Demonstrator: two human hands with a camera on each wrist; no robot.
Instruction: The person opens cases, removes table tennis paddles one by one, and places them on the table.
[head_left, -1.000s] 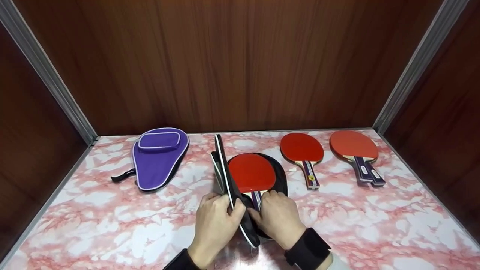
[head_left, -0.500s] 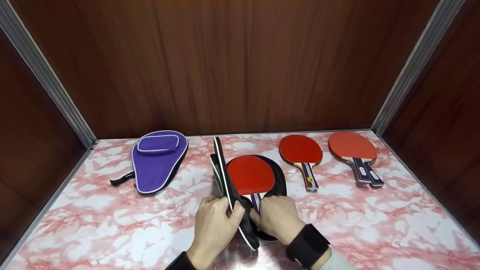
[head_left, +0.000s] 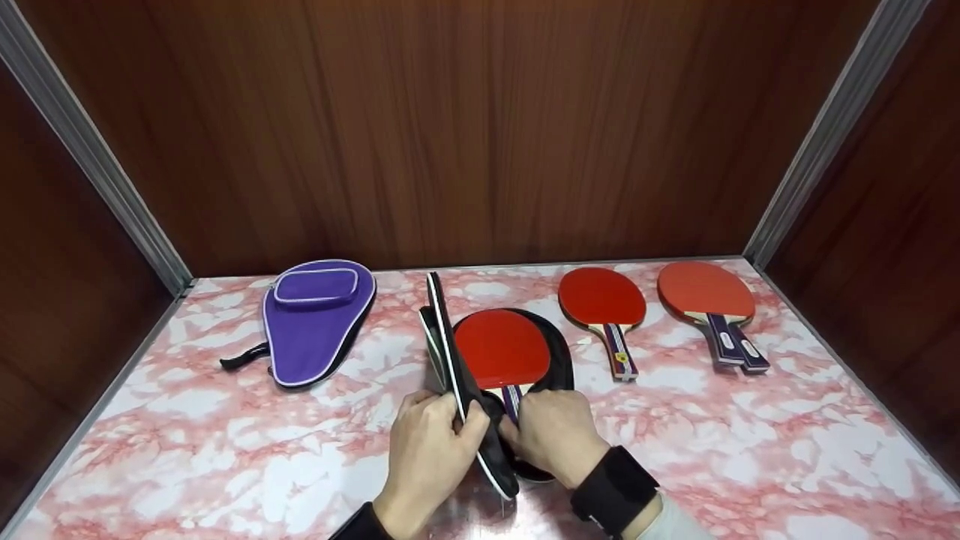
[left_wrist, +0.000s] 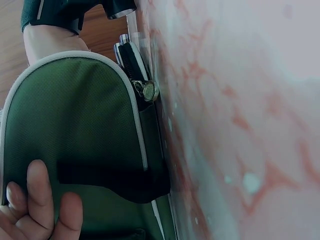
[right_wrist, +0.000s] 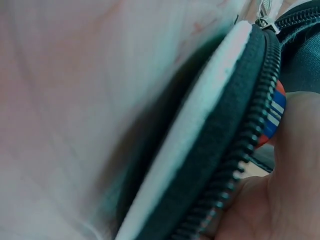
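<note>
A dark green paddle case (left_wrist: 80, 115) with pale piping lies unzipped, its flap (head_left: 466, 379) raised almost upright on the left. My left hand (head_left: 431, 442) grips that flap, thumb over the edge and fingers against the green outside. Inside the case's black lower half rests a red table tennis paddle (head_left: 504, 349), blade pointing away from me. My right hand (head_left: 561, 435) holds its striped handle; much of the handle is hidden under the fingers. In the right wrist view, the striped handle end (right_wrist: 274, 117) shows between the zipper edge and the hand.
At the back left lies a purple paddle case (head_left: 315, 337) with a black strap. To the right sit another red paddle (head_left: 602, 296) and two overlapping paddles (head_left: 706, 290) with dark handles. Wooden panels (head_left: 480, 135) enclose the marbled table (head_left: 300, 465) at the back and sides.
The right hand has shifted slightly down along the handle and its fingers look more curled. The left hand and raised flap stay almost still; the whole view has moved a little.
</note>
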